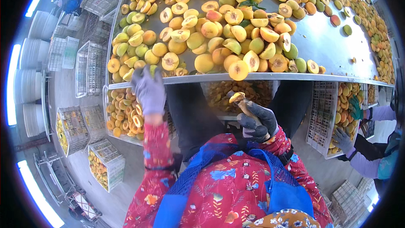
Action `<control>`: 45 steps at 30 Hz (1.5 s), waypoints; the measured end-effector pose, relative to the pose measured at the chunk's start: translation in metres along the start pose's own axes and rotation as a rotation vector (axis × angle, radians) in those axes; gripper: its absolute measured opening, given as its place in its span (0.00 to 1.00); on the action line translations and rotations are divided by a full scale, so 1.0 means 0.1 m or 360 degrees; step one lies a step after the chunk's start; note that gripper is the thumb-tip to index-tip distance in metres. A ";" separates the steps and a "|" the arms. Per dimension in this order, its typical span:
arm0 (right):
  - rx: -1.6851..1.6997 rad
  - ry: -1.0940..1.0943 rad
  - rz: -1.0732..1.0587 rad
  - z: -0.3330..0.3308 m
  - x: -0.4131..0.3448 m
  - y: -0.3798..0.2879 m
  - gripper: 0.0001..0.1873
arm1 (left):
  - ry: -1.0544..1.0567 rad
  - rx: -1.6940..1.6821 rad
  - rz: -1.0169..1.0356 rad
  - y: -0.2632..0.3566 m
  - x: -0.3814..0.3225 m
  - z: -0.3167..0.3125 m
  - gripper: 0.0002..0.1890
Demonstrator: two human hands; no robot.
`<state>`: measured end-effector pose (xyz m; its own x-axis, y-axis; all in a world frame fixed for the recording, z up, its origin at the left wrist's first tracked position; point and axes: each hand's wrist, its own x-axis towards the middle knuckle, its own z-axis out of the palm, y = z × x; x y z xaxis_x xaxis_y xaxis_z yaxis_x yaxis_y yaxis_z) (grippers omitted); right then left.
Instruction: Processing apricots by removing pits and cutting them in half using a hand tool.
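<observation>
My left hand point(149, 92), in a grey-lilac glove and blurred, is over the near rim of the metal table point(221, 78). Its fingers look apart beside several green-yellow stone fruits, probably peaches point(139, 64). In front of my body, my right hand point(258, 121), in a worn dark-grey glove, grips a slim hand tool point(251, 112) with a brownish handle. A yellow tip, perhaps fruit flesh, shows at the tool's end; its blade is hard to make out. Halved fruits with brown pits point(251, 60) heap along the rim, one half point(238, 70) jutting over it.
Below the rim at left stands a crate of pitted fruit halves point(121, 114); a bin of brownish scraps point(240, 96) lies between my knees. At right, a co-worker's gloved hands point(343, 141) touch a fruit-filled crate point(324, 117). More plastic crates point(90, 69) stand at left.
</observation>
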<state>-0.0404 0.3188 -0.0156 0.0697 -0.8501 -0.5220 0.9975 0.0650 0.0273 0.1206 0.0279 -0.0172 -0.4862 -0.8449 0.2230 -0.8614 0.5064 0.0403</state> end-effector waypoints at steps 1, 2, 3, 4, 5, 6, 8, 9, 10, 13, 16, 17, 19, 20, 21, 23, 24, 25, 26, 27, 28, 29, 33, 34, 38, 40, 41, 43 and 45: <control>-0.0159 0.0168 -0.0020 0.04 0.01 0.01 0.26 | -0.0141 0.0100 0.0006 0.01 0.15 0.19 0.27; -0.0325 0.0340 -0.0048 0.11 0.01 0.02 0.25 | -0.0103 0.0145 0.0008 -0.05 0.24 0.50 0.28; -0.0365 0.0397 -0.0040 0.14 0.02 0.02 0.23 | -0.0064 0.0190 0.0019 -0.10 0.29 0.73 0.29; -0.0386 0.0467 -0.0058 0.13 0.02 -0.01 0.22 | -0.0202 -0.0121 0.0030 -0.01 0.36 0.68 0.30; -0.0288 0.0432 -0.0013 0.10 -0.01 -0.02 0.21 | -0.0357 -0.0428 0.0028 0.06 0.38 0.55 0.31; -0.0204 0.0287 -0.0007 0.04 -0.02 -0.02 0.20 | -0.0513 -0.0732 0.0022 0.11 0.39 0.49 0.33; -0.0042 -0.0112 -0.0033 -0.11 -0.03 0.02 0.20 | -0.0226 -0.0913 0.0109 0.20 0.28 0.52 0.31; 0.0029 -0.0365 -0.0068 -0.18 -0.03 0.02 0.20 | -0.0168 -0.1080 0.0068 0.31 0.20 0.35 0.30; 0.0041 -0.0319 -0.0094 -0.16 -0.04 0.04 0.21 | -0.0110 -0.1240 0.0018 0.38 0.09 0.25 0.28; 0.0084 -0.0394 -0.0068 -0.08 -0.02 0.04 0.22 | -0.0616 -0.2487 -0.0382 0.72 -0.25 -0.05 0.24; -0.0072 -0.0321 0.0183 0.01 -0.01 0.03 0.19 | -0.0932 -0.2703 -0.0405 0.97 -0.56 -0.12 0.24; -0.0245 -0.0211 0.0223 0.03 -0.01 0.04 0.20 | -0.0980 -0.2764 -0.0387 1.06 -0.62 -0.12 0.23; -0.0483 -0.0205 0.0166 0.05 -0.03 0.09 0.21 | -0.1022 -0.2935 -0.0249 1.15 -0.74 -0.10 0.21; -0.0603 -0.0206 0.0139 0.07 -0.05 0.11 0.21 | -0.1014 -0.3046 -0.0125 1.16 -0.78 -0.10 0.21; -0.0328 -0.0197 0.0039 0.12 -0.10 0.14 0.23 | -0.1273 -0.3409 -0.0331 1.17 -0.76 -0.12 0.22; 0.0188 -0.0341 0.0056 0.03 -0.14 0.08 0.21 | -0.1343 -0.3300 -0.0851 1.13 -0.77 0.00 0.30; 0.0355 -0.0487 0.0101 -0.01 -0.12 0.04 0.19 | -0.1105 -0.2872 -0.0369 1.07 -0.83 0.18 0.33; 0.0081 -0.0282 0.0084 -0.22 -0.04 0.09 0.17 | -0.0860 -0.2406 0.0075 0.99 -0.91 0.38 0.37; -0.0501 -0.0233 -0.0018 -0.18 -0.03 0.13 0.17 | -0.0658 -0.2057 0.0450 0.99 -0.94 0.36 0.40; -0.1081 -0.0166 -0.0113 -0.07 -0.03 0.20 0.17 | -0.0360 -0.1632 0.0763 0.99 -0.98 0.32 0.43; -0.1148 -0.0032 -0.0112 0.04 -0.08 0.19 0.18 | -0.0015 -0.1262 0.0981 0.99 -0.99 0.28 0.46; -0.1213 0.0103 -0.0106 0.15 -0.13 0.19 0.19 | -0.0068 -0.1354 0.0899 0.99 -0.97 0.29 0.45; -0.1023 0.0027 -0.0282 0.17 -0.23 0.05 0.20 | -0.0547 -0.2086 0.0182 1.11 -0.89 0.14 0.24; -0.1309 -0.0046 -0.0334 0.20 -0.23 0.02 0.20 | -0.0579 -0.2168 0.0102 1.14 -0.88 0.08 0.19; -0.1583 -0.0103 -0.0089 0.22 -0.15 0.04 0.16 | -0.0196 -0.1846 0.0582 1.13 -0.94 0.03 0.23; -0.1542 0.0007 -0.0105 0.22 -0.11 0.08 0.15 | -0.0090 -0.1913 0.0460 1.23 -0.98 -0.03 0.24; -0.1557 0.0032 -0.0203 0.23 -0.10 0.12 0.15 | -0.0338 -0.2255 0.0013 1.34 -0.99 -0.13 0.26; -0.1494 0.0086 -0.0328 0.24 -0.08 0.19 0.16 | -0.0422 -0.2416 -0.0244 1.38 -0.97 -0.13 0.26; -0.1188 0.0055 -0.0228 0.16 -0.10 0.13 0.12 | -0.0059 -0.2034 0.0132 1.30 -0.92 -0.04 0.21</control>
<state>-0.0278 0.3202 0.0034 -0.0727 -0.8608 -0.5037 0.7239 0.3019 -0.6203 0.0536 0.1723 -0.0287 -0.5530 -0.7968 0.2435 -0.0857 0.3451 0.9346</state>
